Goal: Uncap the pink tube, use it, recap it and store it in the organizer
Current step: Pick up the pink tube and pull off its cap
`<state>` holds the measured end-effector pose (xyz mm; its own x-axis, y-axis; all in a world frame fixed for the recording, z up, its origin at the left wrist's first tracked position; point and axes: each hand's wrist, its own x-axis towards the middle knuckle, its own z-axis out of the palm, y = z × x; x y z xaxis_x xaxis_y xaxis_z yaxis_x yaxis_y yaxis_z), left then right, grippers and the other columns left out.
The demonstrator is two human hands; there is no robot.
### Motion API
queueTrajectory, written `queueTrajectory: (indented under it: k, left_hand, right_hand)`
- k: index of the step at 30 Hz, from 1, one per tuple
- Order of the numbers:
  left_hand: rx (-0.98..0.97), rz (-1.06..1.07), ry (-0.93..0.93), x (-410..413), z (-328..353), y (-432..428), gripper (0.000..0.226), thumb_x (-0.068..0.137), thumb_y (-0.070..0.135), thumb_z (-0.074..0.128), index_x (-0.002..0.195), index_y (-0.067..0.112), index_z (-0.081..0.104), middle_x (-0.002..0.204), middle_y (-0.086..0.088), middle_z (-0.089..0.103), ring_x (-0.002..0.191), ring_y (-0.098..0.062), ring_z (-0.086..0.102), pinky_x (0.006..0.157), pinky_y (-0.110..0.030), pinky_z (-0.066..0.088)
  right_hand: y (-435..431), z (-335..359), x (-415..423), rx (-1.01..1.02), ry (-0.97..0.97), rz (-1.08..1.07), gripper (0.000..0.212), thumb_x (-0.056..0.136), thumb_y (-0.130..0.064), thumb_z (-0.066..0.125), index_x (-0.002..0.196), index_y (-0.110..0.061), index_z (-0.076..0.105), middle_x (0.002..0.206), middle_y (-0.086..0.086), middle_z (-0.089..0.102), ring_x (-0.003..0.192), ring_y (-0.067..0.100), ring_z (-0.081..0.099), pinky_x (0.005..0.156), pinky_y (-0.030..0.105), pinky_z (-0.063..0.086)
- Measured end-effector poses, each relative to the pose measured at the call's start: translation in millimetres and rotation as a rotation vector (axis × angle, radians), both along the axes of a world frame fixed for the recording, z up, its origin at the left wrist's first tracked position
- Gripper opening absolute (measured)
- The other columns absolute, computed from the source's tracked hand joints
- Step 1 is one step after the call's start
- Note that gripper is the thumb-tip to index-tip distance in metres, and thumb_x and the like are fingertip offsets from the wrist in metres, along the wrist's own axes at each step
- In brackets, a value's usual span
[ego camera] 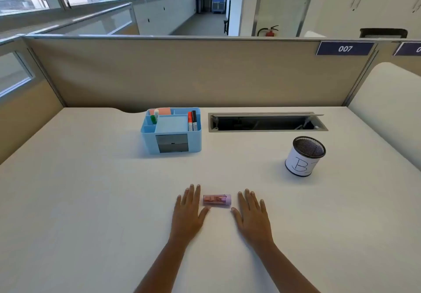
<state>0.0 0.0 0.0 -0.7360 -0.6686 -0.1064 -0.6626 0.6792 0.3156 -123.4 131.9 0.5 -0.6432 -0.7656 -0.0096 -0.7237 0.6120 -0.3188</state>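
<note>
The pink tube (217,200) lies on its side on the white counter (91,201), between the two hands, with its cap end toward 3 o'clock. The left hand (188,210) rests flat on the counter just beside the tube at 9 o'clock, fingers (193,192) stretched out and holding nothing. The right hand (252,215) lies flat at 3 o'clock of the tube, also with open fingers, not touching it.

At 11 o'clock from the tube, well apart, stands the blue organizer (171,130). In it there are a red marker (189,121) and a black marker (194,119) in the right compartment, and a white and green stick (155,116) in a left compartment. A mesh cup (304,156) with a white paper label stands at 2 o'clock. Behind, at 1 o'clock, an open cable slot (266,122) is in the counter. Nothing lies between the tube and the organizer.
</note>
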Motion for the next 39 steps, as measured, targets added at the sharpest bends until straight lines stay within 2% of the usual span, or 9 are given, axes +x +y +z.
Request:
queueTrajectory:
  k: [3, 9, 13, 15, 18, 27, 31, 34, 39]
  left_hand:
    - [0.015, -0.025, 0.114, -8, -2, 1, 0.059, 0.093, 0.044, 0.032, 0.143, 0.024, 0.006, 0.156, -0.002, 0.012, 0.143, -0.018, 0.013, 0.117, -0.031, 0.013]
    - [-0.025, -0.045, 0.266, -26, 5, 6, 0.033, 0.09, 0.026, 0.049, 0.121, 0.018, 0.051, 0.126, -0.004, 0.056, 0.118, -0.02, 0.044, 0.097, -0.027, 0.035]
    - [0.031, -0.002, 0.365, -32, 8, 14, 0.021, 0.086, 0.021, 0.055, 0.106, 0.015, 0.061, 0.106, -0.004, 0.065, 0.104, -0.024, 0.048, 0.086, -0.026, 0.035]
    - [0.111, 0.073, 0.474, -35, 9, 19, 0.018, 0.084, 0.017, 0.06, 0.101, 0.014, 0.063, 0.101, -0.004, 0.067, 0.101, -0.023, 0.049, 0.082, -0.023, 0.035]
    - [0.308, 0.232, 0.654, -40, 14, 27, 0.019, 0.081, 0.016, 0.066, 0.1, 0.015, 0.064, 0.101, 0.0, 0.068, 0.095, -0.013, 0.046, 0.077, -0.017, 0.036]
    - [0.481, 0.08, 0.715, -51, 22, 40, 0.012, 0.085, 0.028, 0.061, 0.093, 0.034, 0.054, 0.089, 0.019, 0.058, 0.082, 0.001, 0.056, 0.066, -0.006, 0.045]
    - [0.565, 0.184, 0.797, -53, 28, 39, 0.009, 0.091, 0.026, 0.05, 0.095, 0.034, 0.047, 0.094, 0.011, 0.059, 0.083, -0.004, 0.058, 0.071, -0.013, 0.044]
    - [0.663, 0.211, 0.832, -58, 38, 34, 0.016, 0.094, 0.02, 0.045, 0.106, 0.017, 0.055, 0.11, -0.004, 0.059, 0.099, -0.019, 0.057, 0.084, -0.025, 0.045]
    - [1.019, 0.013, 0.666, -62, 54, 31, 0.02, 0.094, 0.023, 0.043, 0.102, 0.022, 0.062, 0.099, -0.005, 0.063, 0.085, -0.014, 0.06, 0.07, -0.019, 0.051]
  right_hand:
    - [-2, -10, -6, -0.036, 0.054, -0.002, 0.09, 0.08, -0.06, -0.014, 0.137, -0.013, 0.037, 0.149, 0.014, 0.036, 0.138, 0.029, 0.032, 0.114, 0.047, 0.026]
    - [-9, -1, -6, 0.022, -0.134, -0.015, 0.084, 0.075, -0.058, -0.008, 0.141, -0.019, 0.027, 0.156, 0.009, 0.014, 0.145, 0.02, 0.008, 0.119, 0.04, 0.006]
    - [-13, 11, -4, -0.159, -0.387, -0.059, 0.054, 0.091, -0.045, 0.028, 0.129, -0.011, 0.044, 0.149, 0.013, 0.031, 0.142, 0.024, 0.021, 0.115, 0.034, 0.019]
    - [-15, 18, -5, -0.359, -0.536, -0.146, 0.031, 0.093, -0.026, 0.048, 0.117, -0.009, 0.053, 0.133, 0.012, 0.05, 0.128, 0.025, 0.042, 0.097, 0.025, 0.034]
    - [-21, 32, -8, -0.549, -0.774, -0.223, 0.022, 0.09, -0.017, 0.055, 0.11, -0.009, 0.057, 0.118, 0.009, 0.063, 0.108, 0.019, 0.057, 0.089, 0.025, 0.04]
    - [-26, 49, -8, -0.823, -1.117, -0.267, 0.014, 0.094, -0.013, 0.048, 0.1, -0.005, 0.058, 0.086, 0.007, 0.06, 0.088, 0.024, 0.06, 0.095, 0.041, 0.05]
    - [-21, 53, -9, -0.868, -1.162, -0.269, 0.02, 0.095, -0.009, 0.043, 0.114, -0.007, 0.052, 0.077, 0.004, 0.056, 0.068, 0.016, 0.055, 0.064, 0.026, 0.05]
    - [-18, 51, -8, -0.769, -1.158, -0.262, 0.021, 0.097, -0.011, 0.039, 0.112, -0.007, 0.053, 0.078, 0.003, 0.055, 0.067, 0.015, 0.052, 0.061, 0.026, 0.045]
    - [-18, 50, -2, -0.547, -1.043, -0.132, 0.035, 0.1, -0.024, 0.03, 0.075, -0.016, 0.054, 0.061, 0.002, 0.056, 0.048, 0.01, 0.049, 0.043, 0.016, 0.039]
